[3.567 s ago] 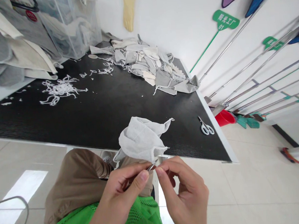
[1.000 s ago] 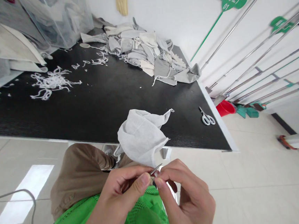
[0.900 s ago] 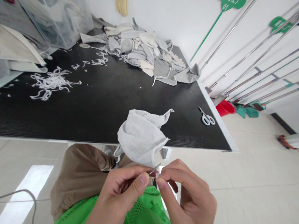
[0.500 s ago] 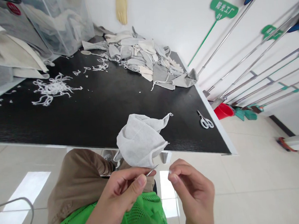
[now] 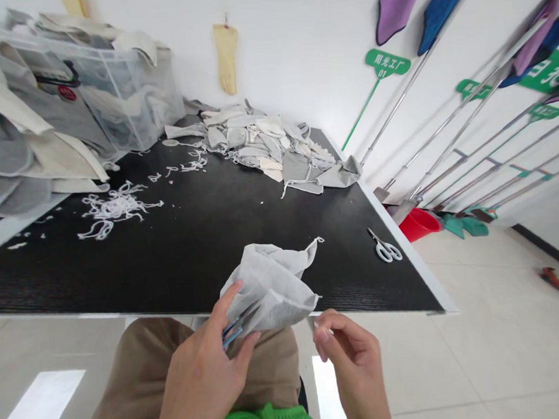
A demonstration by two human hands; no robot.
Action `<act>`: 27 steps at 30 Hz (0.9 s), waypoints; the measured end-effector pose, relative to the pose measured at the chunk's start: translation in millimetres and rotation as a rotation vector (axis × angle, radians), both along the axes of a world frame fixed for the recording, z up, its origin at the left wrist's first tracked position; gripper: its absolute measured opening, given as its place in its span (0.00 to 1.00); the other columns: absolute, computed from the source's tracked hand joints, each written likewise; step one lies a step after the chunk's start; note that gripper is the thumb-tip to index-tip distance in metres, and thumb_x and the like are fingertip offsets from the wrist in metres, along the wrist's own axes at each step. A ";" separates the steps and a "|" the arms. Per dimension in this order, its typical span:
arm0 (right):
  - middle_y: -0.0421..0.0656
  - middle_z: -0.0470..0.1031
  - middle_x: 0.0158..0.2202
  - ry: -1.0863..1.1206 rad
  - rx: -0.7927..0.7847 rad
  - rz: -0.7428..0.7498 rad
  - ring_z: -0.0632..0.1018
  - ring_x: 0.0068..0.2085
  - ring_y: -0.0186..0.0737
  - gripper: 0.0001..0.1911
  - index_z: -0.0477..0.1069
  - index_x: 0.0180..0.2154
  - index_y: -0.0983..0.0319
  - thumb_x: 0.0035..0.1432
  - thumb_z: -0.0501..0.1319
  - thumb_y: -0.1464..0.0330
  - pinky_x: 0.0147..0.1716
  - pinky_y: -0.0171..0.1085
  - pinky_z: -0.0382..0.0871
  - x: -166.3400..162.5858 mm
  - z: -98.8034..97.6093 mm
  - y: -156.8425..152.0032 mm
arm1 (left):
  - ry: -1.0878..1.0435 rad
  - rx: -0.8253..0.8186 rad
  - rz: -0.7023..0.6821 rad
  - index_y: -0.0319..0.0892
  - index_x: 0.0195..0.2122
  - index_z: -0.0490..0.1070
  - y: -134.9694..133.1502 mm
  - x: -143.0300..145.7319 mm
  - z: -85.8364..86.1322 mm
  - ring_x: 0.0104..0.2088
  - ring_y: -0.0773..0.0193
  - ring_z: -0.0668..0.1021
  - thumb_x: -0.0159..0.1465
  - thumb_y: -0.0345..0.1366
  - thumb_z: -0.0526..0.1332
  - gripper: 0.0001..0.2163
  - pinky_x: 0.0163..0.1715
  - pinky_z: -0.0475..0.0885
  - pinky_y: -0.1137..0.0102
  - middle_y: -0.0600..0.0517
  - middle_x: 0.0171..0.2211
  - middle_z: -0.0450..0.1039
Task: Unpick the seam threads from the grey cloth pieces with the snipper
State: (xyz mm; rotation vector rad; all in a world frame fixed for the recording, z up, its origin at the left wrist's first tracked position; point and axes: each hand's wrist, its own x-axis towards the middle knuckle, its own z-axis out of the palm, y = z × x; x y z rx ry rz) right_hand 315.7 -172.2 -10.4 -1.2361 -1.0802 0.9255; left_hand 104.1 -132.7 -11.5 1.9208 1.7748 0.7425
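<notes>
My left hand (image 5: 202, 366) holds blue-handled thread snips (image 5: 232, 334) between the thumb and fingers, with their pointed metal blades over a pale grey cloth bag (image 5: 276, 278). The fingertips of that hand reach the bag's near left side. Crumpled, the bag lies at the table's front edge, its lower part overhanging toward my lap. Just right of it, my right hand (image 5: 354, 363) is closed in a pinch on a small white scrap (image 5: 330, 331), which looks like a bit of thread.
On the black table (image 5: 204, 242) lie white-handled scissors (image 5: 385, 249) at right, a heap of cloth bags (image 5: 258, 139) at the back and a pile of white cord pieces (image 5: 115, 207) at left. A clear bin (image 5: 148, 110) stands back left. Mops and a red bucket (image 5: 418, 223) are beyond the right edge.
The view has tilted up. My left hand has moved up against the bag, and the snips' blue handle now shows. My right hand stays pinched, slightly left of before.
</notes>
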 end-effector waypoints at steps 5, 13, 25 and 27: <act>0.40 0.67 0.26 0.011 -0.018 -0.003 0.65 0.27 0.32 0.08 0.74 0.29 0.61 0.60 0.65 0.66 0.25 0.33 0.59 1.0 1.6 0.9 | 0.032 0.168 -0.142 0.50 0.48 0.75 27.6 -6.2 -22.2 0.43 0.56 0.82 0.60 0.31 0.56 0.16 0.44 0.75 0.65 0.53 0.45 0.80; 0.39 0.66 0.24 -0.039 0.060 -0.059 0.65 0.26 0.33 0.11 0.73 0.27 0.62 0.58 0.66 0.63 0.24 0.33 0.59 18.8 19.1 28.8 | 0.178 0.244 -0.316 0.47 0.49 0.76 87.2 -15.7 -32.5 0.45 0.59 0.81 0.60 0.26 0.53 0.20 0.45 0.74 0.68 0.52 0.48 0.79; 0.40 0.72 0.26 -0.255 0.175 -0.052 0.69 0.27 0.33 0.10 0.75 0.29 0.62 0.57 0.66 0.62 0.26 0.32 0.64 30.4 61.4 103.8 | 0.279 0.152 -0.287 0.48 0.49 0.77 113.0 -22.4 -28.1 0.46 0.55 0.81 0.61 0.27 0.53 0.20 0.47 0.74 0.64 0.53 0.49 0.79; 0.41 0.74 0.28 -0.296 0.185 -0.015 0.72 0.29 0.34 0.10 0.76 0.29 0.62 0.57 0.66 0.62 0.27 0.33 0.66 24.9 64.5 116.9 | 0.263 0.148 -0.289 0.49 0.49 0.76 111.3 -23.1 -27.6 0.46 0.56 0.81 0.60 0.26 0.53 0.20 0.47 0.74 0.65 0.53 0.49 0.79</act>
